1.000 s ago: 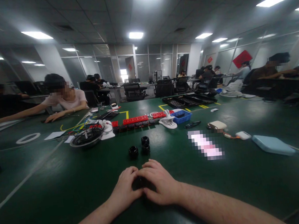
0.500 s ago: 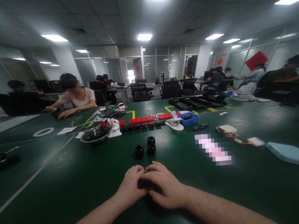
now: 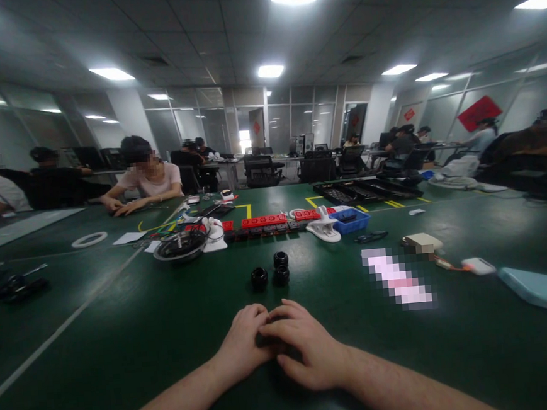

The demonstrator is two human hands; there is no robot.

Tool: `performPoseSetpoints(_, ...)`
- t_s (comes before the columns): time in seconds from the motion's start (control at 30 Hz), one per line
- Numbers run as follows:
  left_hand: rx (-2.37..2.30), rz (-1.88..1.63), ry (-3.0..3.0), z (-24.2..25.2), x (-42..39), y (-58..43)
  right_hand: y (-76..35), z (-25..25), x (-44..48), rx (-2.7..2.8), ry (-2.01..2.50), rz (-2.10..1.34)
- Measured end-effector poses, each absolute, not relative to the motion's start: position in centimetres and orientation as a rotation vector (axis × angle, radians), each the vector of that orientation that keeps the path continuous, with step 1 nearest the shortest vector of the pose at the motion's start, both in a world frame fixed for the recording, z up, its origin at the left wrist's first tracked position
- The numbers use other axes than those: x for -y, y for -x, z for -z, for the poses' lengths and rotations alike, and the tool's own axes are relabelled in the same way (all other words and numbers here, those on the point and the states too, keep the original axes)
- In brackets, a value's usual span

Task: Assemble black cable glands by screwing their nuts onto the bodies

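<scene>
The left hand (image 3: 244,341) and the right hand (image 3: 311,348) meet low over the dark green, smooth-topped bench (image 3: 169,320), fingers curved and fingertips meeting or overlapping around a shadowed gap. Whether they grip something dark in there cannot be told.

Just beyond them, untouched, stand three squat, glossy black round pieces with open tops: a left one (image 3: 259,279), a rear one (image 3: 280,258) and a front one (image 3: 282,275). The left piece sits a little apart; the rear and front ones overlap in view, and whether they touch is unclear.

As for progress, these three are out on the bench in a loose cluster, and no hand is on any of them. None is visibly joined to another part. Whatever handling goes on between the fingers seems unfinished, since the hands remain together, but this is a judgement: the gap is too dark to show any result.
</scene>
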State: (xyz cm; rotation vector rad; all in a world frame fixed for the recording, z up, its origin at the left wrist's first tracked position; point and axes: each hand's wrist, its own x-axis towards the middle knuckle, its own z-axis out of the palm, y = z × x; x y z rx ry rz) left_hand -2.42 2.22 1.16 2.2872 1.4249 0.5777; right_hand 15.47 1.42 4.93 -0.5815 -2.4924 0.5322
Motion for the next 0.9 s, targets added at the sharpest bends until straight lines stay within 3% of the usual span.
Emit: performPoseSetpoints(0.9, -1.427, -0.596, -2.269, -1.23, -2.02, 2.55, -15.56, -5.01, -1.31, 2.507, 0.623, -0.518)
